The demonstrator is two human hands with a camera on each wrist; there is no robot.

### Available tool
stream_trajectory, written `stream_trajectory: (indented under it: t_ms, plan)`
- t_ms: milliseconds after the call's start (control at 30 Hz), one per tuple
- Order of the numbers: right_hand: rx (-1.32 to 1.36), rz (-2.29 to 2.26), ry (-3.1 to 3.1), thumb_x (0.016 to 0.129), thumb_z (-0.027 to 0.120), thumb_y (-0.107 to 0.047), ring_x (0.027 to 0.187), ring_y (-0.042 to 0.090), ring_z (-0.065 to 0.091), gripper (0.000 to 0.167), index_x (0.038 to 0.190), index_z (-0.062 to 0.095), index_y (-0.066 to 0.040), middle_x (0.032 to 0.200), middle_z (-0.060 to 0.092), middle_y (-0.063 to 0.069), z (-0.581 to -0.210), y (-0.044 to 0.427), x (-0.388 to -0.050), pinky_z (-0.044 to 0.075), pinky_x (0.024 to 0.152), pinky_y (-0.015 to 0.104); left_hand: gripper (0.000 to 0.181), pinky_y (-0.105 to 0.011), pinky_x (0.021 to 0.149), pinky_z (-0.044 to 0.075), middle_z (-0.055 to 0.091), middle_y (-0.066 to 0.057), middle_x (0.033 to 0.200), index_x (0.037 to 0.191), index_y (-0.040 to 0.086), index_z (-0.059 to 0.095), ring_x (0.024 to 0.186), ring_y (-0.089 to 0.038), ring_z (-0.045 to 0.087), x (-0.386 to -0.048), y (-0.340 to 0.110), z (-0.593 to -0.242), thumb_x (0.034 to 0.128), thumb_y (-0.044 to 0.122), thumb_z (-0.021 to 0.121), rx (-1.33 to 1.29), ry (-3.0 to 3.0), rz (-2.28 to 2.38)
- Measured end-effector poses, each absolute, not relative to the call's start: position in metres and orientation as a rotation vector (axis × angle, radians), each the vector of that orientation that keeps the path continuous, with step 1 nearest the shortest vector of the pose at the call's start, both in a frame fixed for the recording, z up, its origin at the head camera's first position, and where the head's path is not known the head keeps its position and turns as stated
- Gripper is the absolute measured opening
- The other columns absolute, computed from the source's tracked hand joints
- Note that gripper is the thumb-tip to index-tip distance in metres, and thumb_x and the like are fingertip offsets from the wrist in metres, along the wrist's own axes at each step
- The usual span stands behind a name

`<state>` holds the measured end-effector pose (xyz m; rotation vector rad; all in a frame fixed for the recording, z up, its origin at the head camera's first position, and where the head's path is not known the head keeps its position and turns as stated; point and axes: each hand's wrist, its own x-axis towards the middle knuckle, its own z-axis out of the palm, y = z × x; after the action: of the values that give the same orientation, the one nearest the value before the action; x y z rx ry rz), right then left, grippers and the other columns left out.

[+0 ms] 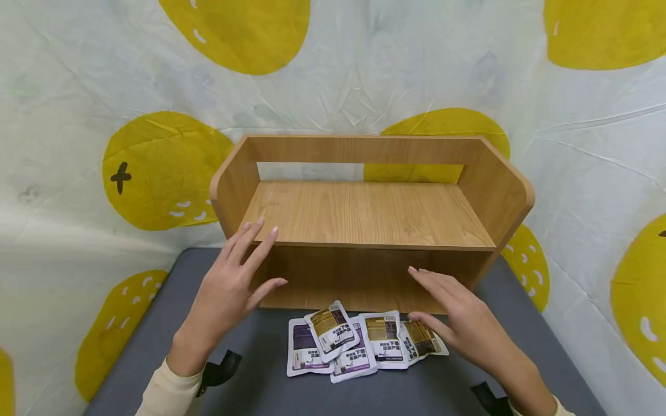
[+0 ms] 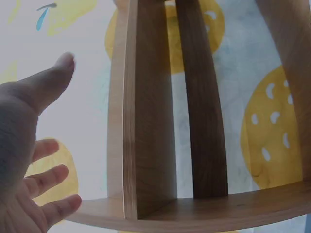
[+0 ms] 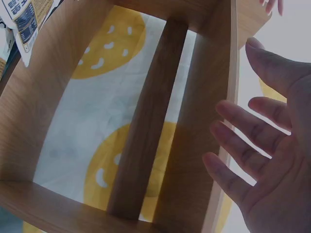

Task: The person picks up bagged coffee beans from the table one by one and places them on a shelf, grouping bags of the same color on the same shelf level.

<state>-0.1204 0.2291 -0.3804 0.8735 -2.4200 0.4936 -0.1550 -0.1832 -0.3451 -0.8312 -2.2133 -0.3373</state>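
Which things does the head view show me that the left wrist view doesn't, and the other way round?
Only the head view: the pouches lying in front of the wooden shelf, and the right hand.

Only the left wrist view: a blue drop-shaped mark on the cloth, and a dark bar inside the shelf's lower compartment.

Both: the left hand, the wooden shelf and the yellow-patterned cloth.

Above the pouches, the wooden shelf is free from the front; side panels block its ends.

Pale creased backdrop with yellow rounded shapes behind a dark grey tabletop
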Motion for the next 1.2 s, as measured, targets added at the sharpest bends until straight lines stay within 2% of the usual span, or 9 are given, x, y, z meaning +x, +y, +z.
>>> stream_trajectory:
  t_ms: [133, 200, 333, 400, 467, 633, 733, 967, 1200]
  plan:
    - [0.871, 0.530, -2.447, 0.099, 0.043, -0.065, 0.122, 0.013, 0.060, 0.074, 0.154, 0.046, -0.017, 0.137, 0.064, -0.006, -0.385, 0.235, -0.122, 0.047, 0.097, 0.010, 0.069, -0.055, 0.099, 0.055, 0.047, -0.020, 0.152, 0.153, 0.008, 0.047, 0.134, -0.039, 0.050, -0.159, -0.188, -0.337, 0.1020, 0.055, 0.050, -0.793, -2.094, -0.401]
    - [0.877, 0.541, -2.462, 0.099, 0.043, -0.064, 0.118, 0.011, 0.061, 0.074, 0.155, 0.044, -0.016, 0.134, 0.066, -0.007, -0.388, 0.239, -0.123, 0.049, 0.089, 0.010, 0.066, -0.054, 0.094, 0.057, 0.050, -0.020, 0.149, 0.153, 0.008, 0.046, 0.129, -0.039, 0.054, -0.160, -0.190, -0.333, 0.1022, 0.050, 0.054, -0.753, -2.057, -0.419]
    - [0.905, 0.615, -2.486, 0.091, 0.076, -0.035, 0.111, 0.013, 0.065, 0.072, 0.154, 0.047, -0.016, 0.131, 0.068, -0.005, -0.392, 0.246, -0.126, 0.046, 0.084, 0.008, 0.071, -0.051, 0.088, 0.057, 0.057, -0.023, 0.138, 0.154, 0.007, 0.045, 0.119, -0.040, 0.057, -0.164, -0.196, -0.327, 0.0921, 0.025, 0.075, -0.655, -2.006, -0.478]
    - [0.916, 0.658, -2.502, 0.081, 0.085, -0.016, 0.109, 0.015, 0.066, 0.078, 0.151, 0.051, -0.015, 0.129, 0.069, -0.002, -0.394, 0.249, -0.128, 0.046, 0.086, 0.005, 0.080, -0.049, 0.088, 0.056, 0.058, -0.026, 0.131, 0.153, 0.006, 0.045, 0.115, -0.040, 0.058, -0.166, -0.200, -0.326, 0.0832, 0.011, 0.083, -0.606, -1.984, -0.511]
    - [0.913, 0.701, -2.530, 0.076, 0.087, -0.007, 0.110, 0.017, 0.068, 0.079, 0.148, 0.054, -0.015, 0.129, 0.069, -0.001, -0.396, 0.251, -0.130, 0.050, 0.090, 0.008, 0.086, -0.044, 0.090, 0.055, 0.060, -0.027, 0.126, 0.153, 0.005, 0.046, 0.114, -0.039, 0.060, -0.169, -0.204, -0.326, 0.0765, 0.002, 0.086, -0.560, -1.965, -0.548]
    - [0.870, 0.754, -2.631, 0.082, 0.084, -0.015, 0.113, 0.019, 0.069, 0.063, 0.141, 0.061, -0.013, 0.130, 0.069, 0.001, -0.401, 0.255, -0.132, 0.062, 0.088, 0.031, 0.086, -0.016, 0.092, 0.050, 0.061, -0.025, 0.124, 0.153, 0.007, 0.046, 0.113, -0.034, 0.063, -0.176, -0.212, -0.327, 0.0764, -0.003, 0.085, -0.485, -1.959, -0.647]
    - [0.838, 0.776, -2.676, 0.084, 0.083, -0.018, 0.113, 0.021, 0.069, 0.058, 0.138, 0.064, -0.012, 0.128, 0.070, 0.003, -0.405, 0.258, -0.134, 0.062, 0.088, 0.037, 0.085, -0.003, 0.093, 0.045, 0.060, -0.025, 0.123, 0.154, 0.010, 0.045, 0.109, -0.033, 0.066, -0.181, -0.217, -0.328, 0.0786, -0.003, 0.083, -0.460, -1.972, -0.713]
    - [0.784, 0.808, -2.758, 0.085, 0.083, -0.021, 0.115, 0.023, 0.068, 0.055, 0.136, 0.065, -0.011, 0.129, 0.070, 0.003, -0.412, 0.264, -0.135, 0.062, 0.088, 0.042, 0.087, -0.003, 0.086, 0.050, 0.056, -0.026, 0.121, 0.157, 0.022, 0.041, 0.104, -0.032, 0.067, -0.191, -0.225, -0.328, 0.0836, -0.007, 0.077, -0.406, -1.995, -0.908]
    - [0.767, 0.853, -2.802, 0.086, 0.082, -0.022, 0.114, 0.028, 0.068, 0.054, 0.136, 0.065, -0.009, 0.129, 0.069, 0.005, -0.416, 0.268, -0.135, 0.062, 0.086, 0.045, 0.088, -0.003, 0.077, 0.052, 0.059, -0.016, 0.122, 0.155, 0.029, 0.044, 0.103, -0.001, 0.063, -0.199, -0.230, -0.329, 0.0828, -0.005, 0.080, -0.332, -2.028, -1.065]
